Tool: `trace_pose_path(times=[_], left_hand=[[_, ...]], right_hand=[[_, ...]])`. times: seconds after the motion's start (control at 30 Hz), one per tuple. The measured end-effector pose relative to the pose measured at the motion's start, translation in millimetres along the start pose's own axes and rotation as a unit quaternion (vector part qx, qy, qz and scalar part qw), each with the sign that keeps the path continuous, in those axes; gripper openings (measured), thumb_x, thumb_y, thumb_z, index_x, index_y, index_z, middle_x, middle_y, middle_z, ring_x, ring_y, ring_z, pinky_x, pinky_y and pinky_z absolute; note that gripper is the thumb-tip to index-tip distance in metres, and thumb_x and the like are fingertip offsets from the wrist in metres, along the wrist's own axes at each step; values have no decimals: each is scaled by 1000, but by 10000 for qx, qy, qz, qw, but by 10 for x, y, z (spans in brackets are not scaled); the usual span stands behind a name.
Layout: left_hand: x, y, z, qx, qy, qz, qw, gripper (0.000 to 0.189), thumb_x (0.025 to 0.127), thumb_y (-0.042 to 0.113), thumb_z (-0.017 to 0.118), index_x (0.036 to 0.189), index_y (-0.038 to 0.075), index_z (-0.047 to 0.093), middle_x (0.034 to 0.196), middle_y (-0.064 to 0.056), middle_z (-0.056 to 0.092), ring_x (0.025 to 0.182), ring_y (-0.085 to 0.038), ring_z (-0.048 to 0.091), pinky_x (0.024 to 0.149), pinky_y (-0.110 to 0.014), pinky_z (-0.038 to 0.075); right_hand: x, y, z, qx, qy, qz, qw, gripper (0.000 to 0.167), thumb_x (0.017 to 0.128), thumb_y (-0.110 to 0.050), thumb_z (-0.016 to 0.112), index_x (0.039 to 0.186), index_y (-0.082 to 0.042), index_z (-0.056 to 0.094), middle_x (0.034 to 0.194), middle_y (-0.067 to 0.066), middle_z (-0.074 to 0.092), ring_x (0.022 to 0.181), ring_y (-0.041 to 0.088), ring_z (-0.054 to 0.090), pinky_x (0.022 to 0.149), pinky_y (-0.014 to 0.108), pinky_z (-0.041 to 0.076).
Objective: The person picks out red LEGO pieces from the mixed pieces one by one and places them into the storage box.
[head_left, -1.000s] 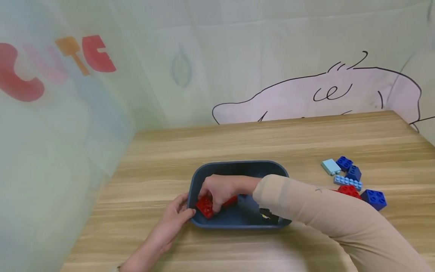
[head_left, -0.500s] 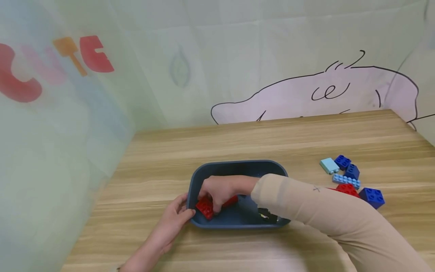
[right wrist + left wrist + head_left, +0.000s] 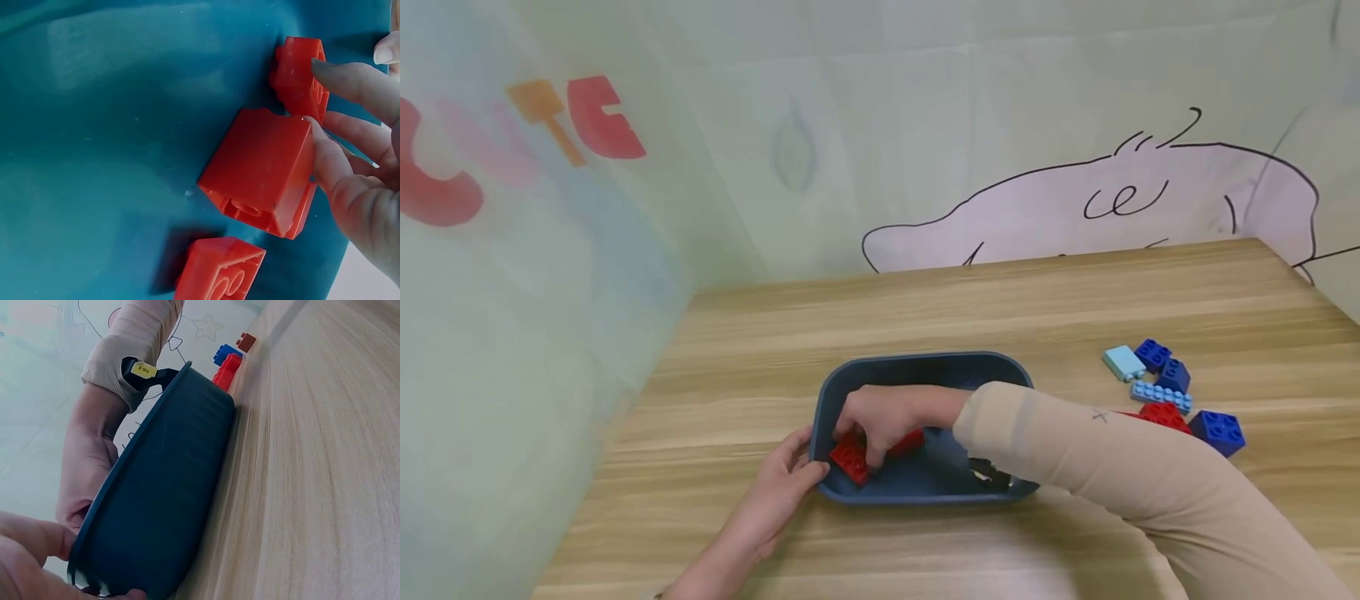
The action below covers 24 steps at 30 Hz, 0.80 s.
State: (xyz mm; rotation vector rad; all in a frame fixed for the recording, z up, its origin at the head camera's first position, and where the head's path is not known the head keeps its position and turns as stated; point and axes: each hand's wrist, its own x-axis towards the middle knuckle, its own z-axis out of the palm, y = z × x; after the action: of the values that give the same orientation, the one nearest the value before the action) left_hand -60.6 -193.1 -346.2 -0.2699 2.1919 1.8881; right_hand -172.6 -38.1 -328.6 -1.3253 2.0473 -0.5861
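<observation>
A dark blue plastic bin (image 3: 925,500) stands on the table, and in the head view my left hand (image 3: 782,479) grips its left end, thumb over the rim. In the left wrist view the left thumb (image 3: 37,537) lies at the bin's corner. Inside the bin my right hand (image 3: 883,421) has its fingers and thumb around a red toy brick (image 3: 850,460). From the right wrist, the index fingertip lies on a smaller red brick (image 3: 303,78), with the thumb tip beside a larger red brick (image 3: 256,165). Another red brick (image 3: 219,272) lies apart, lower down.
Right of the bin lie a pale blue brick (image 3: 1123,363), dark blue bricks (image 3: 1153,354), a long light blue brick (image 3: 1161,397), a red brick (image 3: 1163,416) and a large blue brick (image 3: 1217,431). The right sleeve (image 3: 1097,442) crosses the bin's right end. A patterned cloth (image 3: 850,150) hangs behind the table.
The whole head view has shifted slightly left and up. Both hands keep nearly the same place at the bin, and the bricks on the table lie as before.
</observation>
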Motion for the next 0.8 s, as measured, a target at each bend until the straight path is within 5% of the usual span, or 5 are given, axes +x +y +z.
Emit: trace_pose_path(times=[0.8], left_hand=[[-11,12,-2,42,2,-50,10000,54,85,-5,47,136,-9,32,130,-27,46,116,-33,51,93,-39,47]], right_hand=[[-165,-68,-221,265,244,297,9989,42,75,-4,73,116,-5,65,106,6,67,95,15,61,78,18,49]])
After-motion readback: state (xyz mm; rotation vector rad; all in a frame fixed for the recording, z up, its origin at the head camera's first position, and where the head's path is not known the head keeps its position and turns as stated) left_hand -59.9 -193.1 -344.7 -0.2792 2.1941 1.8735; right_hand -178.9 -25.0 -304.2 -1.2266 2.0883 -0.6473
